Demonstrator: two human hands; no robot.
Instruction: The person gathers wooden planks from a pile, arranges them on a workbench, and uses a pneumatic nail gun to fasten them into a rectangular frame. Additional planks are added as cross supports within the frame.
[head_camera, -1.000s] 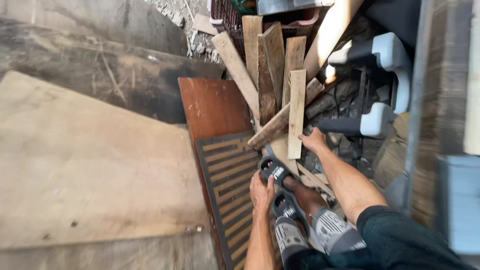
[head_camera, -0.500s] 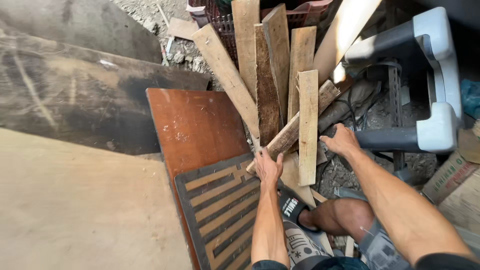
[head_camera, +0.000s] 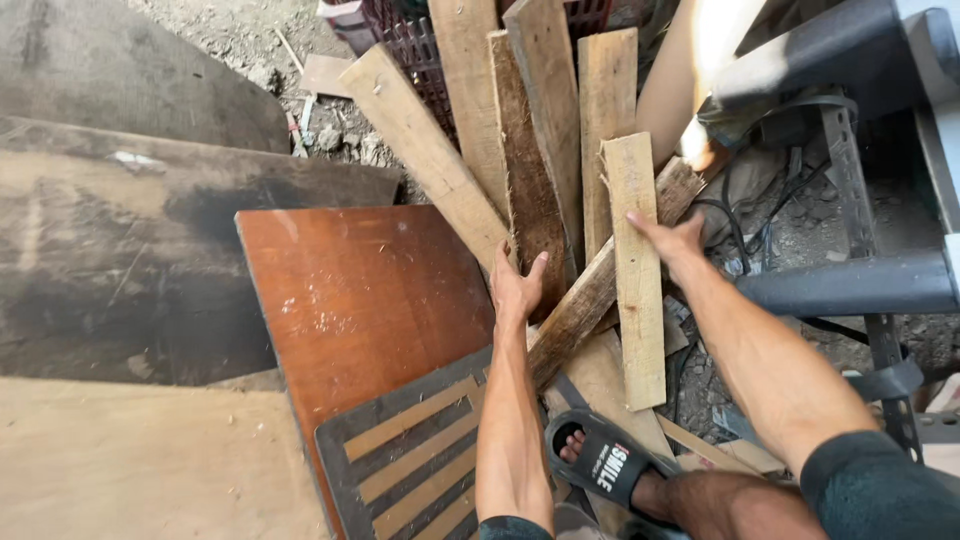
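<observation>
We're at the plank pile, centre frame. Our left hand (head_camera: 515, 285) is open, fingers spread, touching the lower end of the dark plank (head_camera: 528, 190). Our right hand (head_camera: 672, 240) is on the short pale plank (head_camera: 637, 270), fingers at its right edge; can't tell if it's gripping. That plank lies across a diagonal plank (head_camera: 590, 295). Red-brown board (head_camera: 360, 300) sits left of centre, slatted panel (head_camera: 410, 460) at bottom centre, sandal (head_camera: 605, 465) just right of it. Dark crate (head_camera: 410, 45) at the top.
</observation>
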